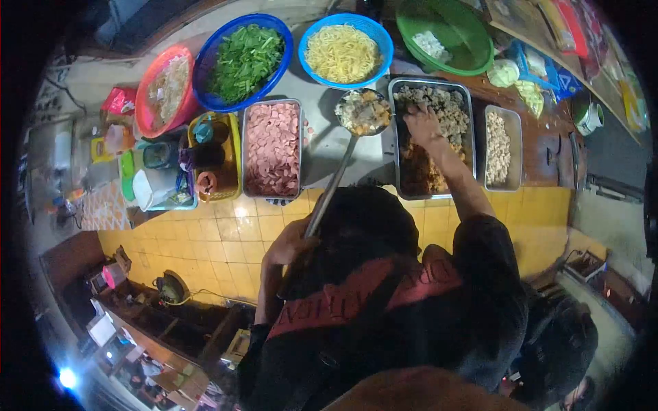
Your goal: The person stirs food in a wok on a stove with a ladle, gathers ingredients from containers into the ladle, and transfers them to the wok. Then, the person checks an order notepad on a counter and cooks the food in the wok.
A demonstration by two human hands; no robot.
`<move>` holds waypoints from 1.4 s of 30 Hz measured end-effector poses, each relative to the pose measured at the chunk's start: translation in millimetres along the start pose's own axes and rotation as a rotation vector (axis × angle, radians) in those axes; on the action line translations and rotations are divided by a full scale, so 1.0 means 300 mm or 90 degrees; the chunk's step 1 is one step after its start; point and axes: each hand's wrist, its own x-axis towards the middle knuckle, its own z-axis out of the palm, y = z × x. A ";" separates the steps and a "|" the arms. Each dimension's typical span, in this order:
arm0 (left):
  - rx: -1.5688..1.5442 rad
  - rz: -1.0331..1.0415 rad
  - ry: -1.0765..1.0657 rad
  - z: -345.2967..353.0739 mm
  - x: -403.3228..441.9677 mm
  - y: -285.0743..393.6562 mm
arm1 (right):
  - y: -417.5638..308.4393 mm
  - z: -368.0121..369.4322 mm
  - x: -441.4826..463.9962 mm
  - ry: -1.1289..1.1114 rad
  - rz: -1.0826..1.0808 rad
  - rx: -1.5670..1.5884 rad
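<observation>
My left hand [291, 241] is wrapped around the long metal handle of a ladle [336, 175]. The ladle's bowl, heaped with mixed pale and orange pieces of food [363, 113], is held over the worktop between two trays. My right hand [423, 125] reaches into a large metal tray [471, 147], fingers stretched out at the grey-brown chopped food [445, 109]. Darker orange-brown bits [428, 171] cover the near part of that tray. My fingertips are partly lost against the food, and I cannot make out anything in them.
Left of the ladle stands a tray of sliced pink meat [272, 147]; a smaller tray of pale chunks [498, 144] is at right. Behind are bowls of greens [247, 65], yellow noodles [343, 53] and a green basin [473, 51]. Bottles fill a yellow basket [233, 154].
</observation>
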 end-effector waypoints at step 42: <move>-0.725 0.277 0.899 0.850 -0.939 -0.576 | -1.713 -0.514 -0.783 0.342 -0.980 0.527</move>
